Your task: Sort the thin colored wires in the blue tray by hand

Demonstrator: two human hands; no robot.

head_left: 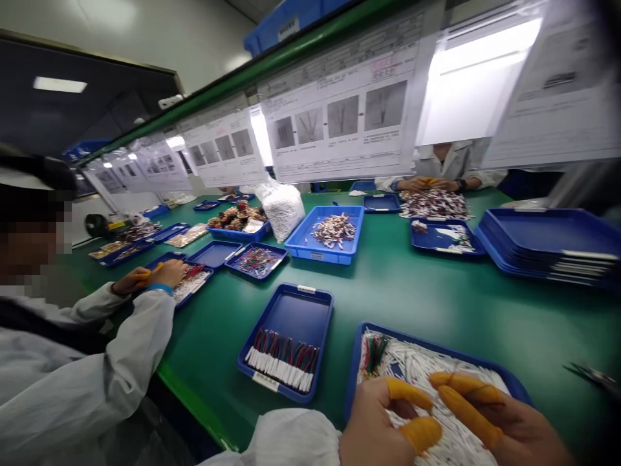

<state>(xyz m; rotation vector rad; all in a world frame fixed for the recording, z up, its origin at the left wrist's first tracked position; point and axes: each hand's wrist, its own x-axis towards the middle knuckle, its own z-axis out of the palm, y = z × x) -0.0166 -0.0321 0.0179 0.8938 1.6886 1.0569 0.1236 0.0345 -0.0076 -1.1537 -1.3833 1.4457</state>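
Note:
Both my hands, with orange covers on the fingertips, are over a blue tray (514, 386) of white tubes (451, 414), with red, green and dark wires (373, 353) at its left end. My left hand (388, 421) has thumb and index finger apart, and nothing shows between them. Close beside it on the right, my right hand (495, 414) has its thumb and index finger nearly together around a thin dark wire (478, 387), partly hidden by the fingers. Left of this tray, another blue tray (295, 310) holds a row of red and dark wires with white sleeves (281, 366).
A person's hands (167, 273) are over a tray at the left; another person (444, 168) sits across the table (388, 291). A blue bin (323, 255) of small parts stands mid-table. Stacked trays (557, 239) and pliers (592, 374) are at the right.

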